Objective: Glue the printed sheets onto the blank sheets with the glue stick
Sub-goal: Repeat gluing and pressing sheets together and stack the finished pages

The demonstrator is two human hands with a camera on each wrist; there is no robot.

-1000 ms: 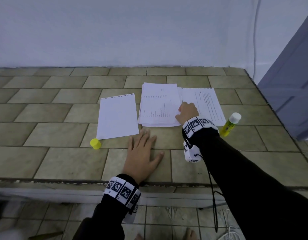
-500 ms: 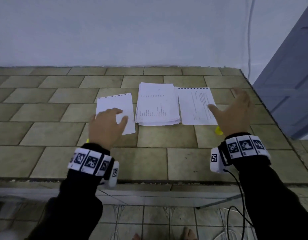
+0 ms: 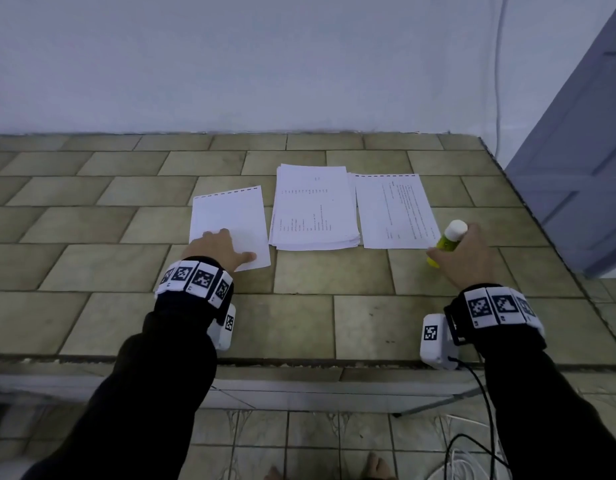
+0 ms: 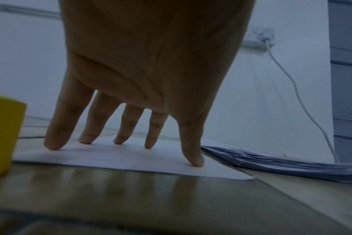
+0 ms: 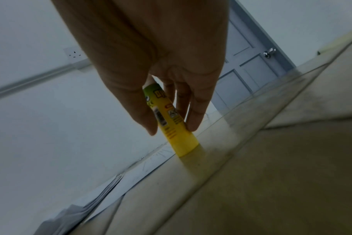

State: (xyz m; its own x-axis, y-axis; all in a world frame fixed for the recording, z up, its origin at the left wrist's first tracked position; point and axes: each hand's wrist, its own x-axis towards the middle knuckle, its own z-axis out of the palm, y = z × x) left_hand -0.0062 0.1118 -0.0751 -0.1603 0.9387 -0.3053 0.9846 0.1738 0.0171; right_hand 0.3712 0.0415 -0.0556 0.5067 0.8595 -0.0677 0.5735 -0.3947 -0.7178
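Observation:
A blank sheet (image 3: 230, 216) lies left of a stack of printed sheets (image 3: 313, 209) on the tiled counter. A single printed sheet (image 3: 393, 213) lies to the right of the stack. My left hand (image 3: 220, 251) presses spread, straight fingers (image 4: 151, 139) on the blank sheet (image 4: 131, 160) near its front edge. My right hand (image 3: 469, 258) grips the yellow glue stick (image 3: 448, 242) between thumb and fingers. The stick (image 5: 177, 132) is tilted, base on the counter, white top up. Its yellow cap (image 4: 4, 135) stands just left of the blank sheet and is hidden in the head view.
The counter's front edge (image 3: 299, 362) runs just behind my wrists. Its right edge drops off beside a grey door (image 3: 576, 168). A white cable (image 4: 291, 89) hangs from a wall socket behind the stack. Bare tiles stretch left of the blank sheet.
My left hand moved from the bare counter onto the blank sheet. My right hand left the printed stack, swung right and took hold of the glue stick, tilting it up.

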